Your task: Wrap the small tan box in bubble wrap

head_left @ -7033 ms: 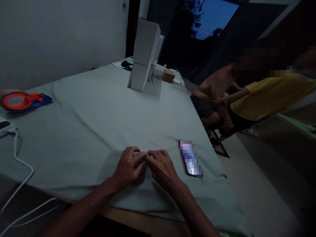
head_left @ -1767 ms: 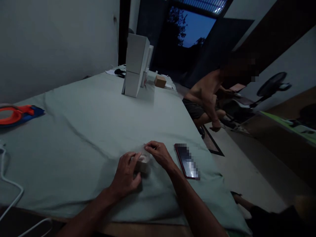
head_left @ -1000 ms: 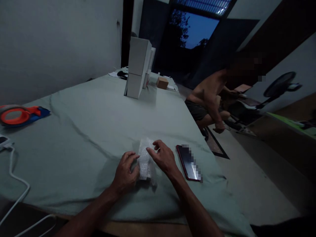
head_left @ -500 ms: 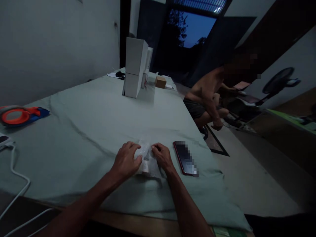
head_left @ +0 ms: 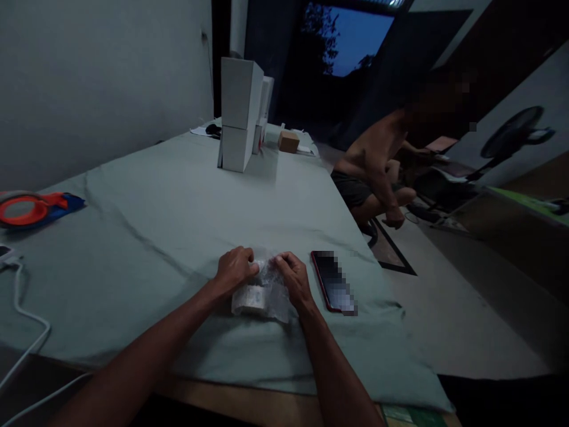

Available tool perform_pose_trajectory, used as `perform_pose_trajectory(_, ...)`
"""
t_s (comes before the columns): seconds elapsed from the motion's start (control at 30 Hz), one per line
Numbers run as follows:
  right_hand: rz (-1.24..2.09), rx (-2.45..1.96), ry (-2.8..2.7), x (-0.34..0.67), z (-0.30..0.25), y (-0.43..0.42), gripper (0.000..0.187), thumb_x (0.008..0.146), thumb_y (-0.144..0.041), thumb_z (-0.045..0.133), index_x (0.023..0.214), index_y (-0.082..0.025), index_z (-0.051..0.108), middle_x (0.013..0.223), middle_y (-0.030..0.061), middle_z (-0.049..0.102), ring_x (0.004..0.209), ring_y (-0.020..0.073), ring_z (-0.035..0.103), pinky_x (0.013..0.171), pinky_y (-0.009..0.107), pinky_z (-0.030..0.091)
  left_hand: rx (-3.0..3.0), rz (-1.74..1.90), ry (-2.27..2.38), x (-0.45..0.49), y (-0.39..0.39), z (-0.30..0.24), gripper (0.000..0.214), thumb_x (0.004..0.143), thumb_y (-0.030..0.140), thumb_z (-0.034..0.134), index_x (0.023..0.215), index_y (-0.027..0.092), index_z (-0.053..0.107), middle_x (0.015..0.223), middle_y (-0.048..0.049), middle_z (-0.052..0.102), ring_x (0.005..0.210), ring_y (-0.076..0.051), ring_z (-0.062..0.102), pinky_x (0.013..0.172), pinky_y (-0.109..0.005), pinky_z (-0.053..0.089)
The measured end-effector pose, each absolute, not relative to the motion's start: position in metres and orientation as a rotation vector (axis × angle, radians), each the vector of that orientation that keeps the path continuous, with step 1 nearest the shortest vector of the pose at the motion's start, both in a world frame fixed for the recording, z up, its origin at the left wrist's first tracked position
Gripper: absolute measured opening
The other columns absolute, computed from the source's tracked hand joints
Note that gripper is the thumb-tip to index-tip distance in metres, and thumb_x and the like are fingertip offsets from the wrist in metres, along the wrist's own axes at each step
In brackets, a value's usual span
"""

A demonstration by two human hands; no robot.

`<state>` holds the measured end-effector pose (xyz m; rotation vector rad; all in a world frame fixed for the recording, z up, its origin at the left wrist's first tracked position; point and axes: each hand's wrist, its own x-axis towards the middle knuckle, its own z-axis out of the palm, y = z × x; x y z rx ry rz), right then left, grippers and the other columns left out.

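On the cloth in front of me lies a sheet of bubble wrap [head_left: 278, 302] around or under a small white box [head_left: 254, 298]; how far it encloses the box I cannot tell. My left hand [head_left: 235, 270] pinches the wrap's far left edge, thumb and fingers closed together. The far right part of the wrap is gripped by my right hand [head_left: 294, 276], its thumb against the curled fingers. Just right of that hand rests a phone [head_left: 331, 281] with a red edge, its screen partly pixelated.
Tall white boxes [head_left: 237, 112] and a small brown box [head_left: 288, 142] stand farther back on the green cloth [head_left: 178, 196]. An orange tape dispenser [head_left: 26, 209] and a white cable [head_left: 26, 314] lie left. Right of the table, another person [head_left: 377, 160] sits near a fan [head_left: 513, 130].
My left hand has shifted up and closed from a looser, spread pose onto the wrap. More of the small white box now shows. My right hand stays on the wrap.
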<state>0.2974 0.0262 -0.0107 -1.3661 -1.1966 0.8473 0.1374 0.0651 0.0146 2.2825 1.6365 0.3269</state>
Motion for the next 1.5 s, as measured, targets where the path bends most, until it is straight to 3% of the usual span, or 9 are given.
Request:
perform_pose_trajectory(0.2, 0.914, -1.337, -1.102, 0.296, -0.012, 0.028, 0.028, 0.074, -0.047, 0.061, 0.075, -0.02, 0.056, 0.073, -0.0013, 0.059, 0.067, 0.0144, 0.051, 0.063, 0.025, 0.042, 2.34, 0.28, 1.581, 0.143, 0.058, 0.024, 0.047, 0.074, 0.051, 0.065, 0.109, 0.019, 0.057, 0.11, -0.012, 0.061, 0.102, -0.028, 0.061, 0.084, -0.036, 0.046)
perform_pose_trajectory(0.37, 1.01, -1.315, -1.027, 0.293, -0.009, 0.027, 0.034, 0.075, -0.054, 0.055, 0.077, -0.021, 0.053, 0.077, 0.0042, 0.068, 0.072, 0.0193, 0.061, 0.066, 0.029, 0.048, 2.336, 0.26, 1.526, 0.145, 0.061, 0.027, 0.028, 0.077, 0.029, 0.062, 0.101, 0.017, 0.06, 0.109, -0.0159, 0.064, 0.103, -0.032, 0.061, 0.088, -0.042, 0.045)
perform_pose_trajectory(0.53, 1.014, -1.333, -0.962, 0.293, -0.012, 0.029, 0.037, 0.072, -0.058, 0.054, 0.074, -0.022, 0.048, 0.079, 0.0059, 0.07, 0.072, 0.0207, 0.064, 0.066, 0.031, 0.049, 2.218, 0.312, 1.41, 0.131, 0.07, 0.02, 0.009, 0.064, 0.02, 0.066, 0.073, 0.02, 0.063, 0.079, -0.0046, 0.069, 0.081, -0.024, 0.064, 0.074, -0.031, 0.047)
perform_pose_trajectory(0.63, 0.972, -1.371, -0.926, 0.295, -0.016, 0.031, 0.034, 0.073, -0.056, 0.053, 0.073, -0.023, 0.046, 0.077, 0.0043, 0.068, 0.071, 0.02, 0.064, 0.062, 0.03, 0.048, 2.079, 0.464, 1.396, 0.12, 0.076, 0.015, 0.003, 0.064, 0.017, 0.06, 0.064, 0.019, 0.06, 0.068, -0.0005, 0.064, 0.071, -0.018, 0.061, 0.067, -0.026, 0.045)
perform_pose_trajectory(0.83, 0.873, -1.488, -0.919, 0.306, -0.023, 0.033, 0.026, 0.073, -0.048, 0.051, 0.071, -0.021, 0.049, 0.067, 0.0017, 0.062, 0.056, 0.0153, 0.056, 0.049, 0.026, 0.042, 1.619, 0.784, 1.451, 0.097, 0.09, 0.0, 0.013, 0.075, 0.024, 0.044, 0.068, 0.017, 0.053, 0.062, 0.0005, 0.058, 0.057, -0.012, 0.057, 0.051, -0.02, 0.044)
perform_pose_trajectory(1.17, 0.649, -1.651, -1.093, 0.327, -0.026, 0.033, 0.024, 0.073, -0.044, 0.052, 0.076, -0.021, 0.052, 0.056, -0.0034, 0.052, 0.049, 0.0149, 0.051, 0.048, 0.026, 0.04, 1.339, 0.974, 1.471, 0.105, 0.111, -0.003, 0.01, 0.07, 0.02, 0.048, 0.066, 0.015, 0.057, 0.06, -0.0006, 0.061, 0.047, -0.01, 0.052, 0.045, -0.019, 0.041)
perform_pose_trajectory(1.3, 0.563, -1.714, -1.134, 0.327, -0.022, 0.033, 0.031, 0.072, -0.04, 0.052, 0.093, -0.018, 0.057, 0.065, -0.0006, 0.058, 0.052, 0.0172, 0.054, 0.052, 0.03, 0.043, 1.381, 1.013, 1.542, 0.099, 0.111, -0.001, 0.014, 0.072, 0.018, 0.049, 0.079, 0.013, 0.06, 0.063, -0.0021, 0.063, 0.052, -0.013, 0.056, 0.053, -0.024, 0.046)
perform_pose_trajectory(1.4, 0.42, -1.733, -1.175, 0.323, -0.009, 0.029, 0.036, 0.071, -0.037, 0.056, 0.099, -0.015, 0.06, 0.091, 0.0086, 0.064, 0.072, 0.0201, 0.058, 0.069, 0.034, 0.046, 1.488, 1.137, 1.569, 0.096, 0.094, 0.012, 0.026, 0.076, 0.019, 0.051, 0.1, 0.015, 0.059, 0.09, -0.0059, 0.067, 0.081, -0.017, 0.063, 0.075, -0.029, 0.05)
perform_pose_trajectory(1.5, 0.291, -1.655, -1.356, 0.313, 0.008, 0.022, 0.033, 0.079, -0.037, 0.052, 0.102, -0.015, 0.062, 0.107, 0.0119, 0.063, 0.083, 0.0206, 0.058, 0.076, 0.034, 0.045, 1.851, 1.224, 1.381, 0.101, 0.071, 0.03, 0.022, 0.081, 0.018, 0.049, 0.099, 0.017, 0.062, 0.103, -0.0065, 0.067, 0.098, -0.018, 0.06, 0.09, -0.031, 0.047)
